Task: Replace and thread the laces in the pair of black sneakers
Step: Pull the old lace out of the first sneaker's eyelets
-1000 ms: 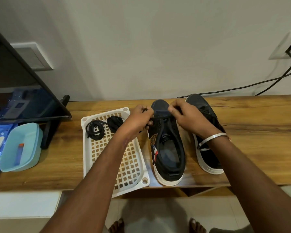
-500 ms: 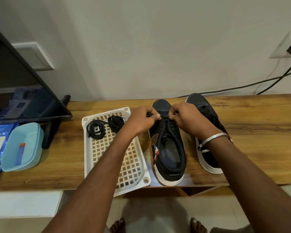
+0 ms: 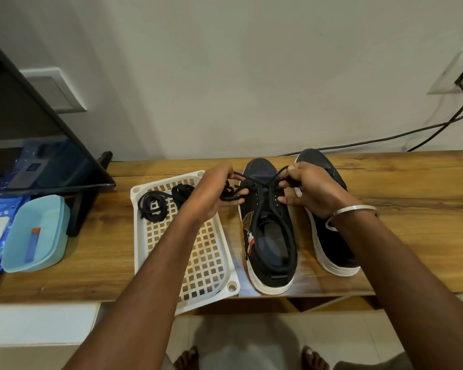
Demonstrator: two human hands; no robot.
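The left hand has its fingers curled round one end of a black lace, bunched in the palm, with the fingertips reaching toward the toe of the near sneaker. The right hand pinches the other end of the same lace between thumb and forefinger, its lower fingers resting against the eyelet row. The two ends cross in the air just above the front of the left sneaker, which stands upright on its white sole with its toe toward the wall and its heel close to the front edge of the counter. A metal bangle circles the right wrist.

The right sneaker stands just beside the first, partly hidden by the right hand and forearm; its heel also lies near the front edge. To the left of the shoes a white lattice tray lies touching or almost touching the left sneaker's sole, and its near corner overhangs the counter's front edge. At the tray's far end sit coiled black laces.

Right of the shoes the wood is bare out to the counter's end. Further left stand a pale blue tub holding a small blue and orange item, and the foot of a dark screen. A black cable runs along the wall behind the shoes to a socket.
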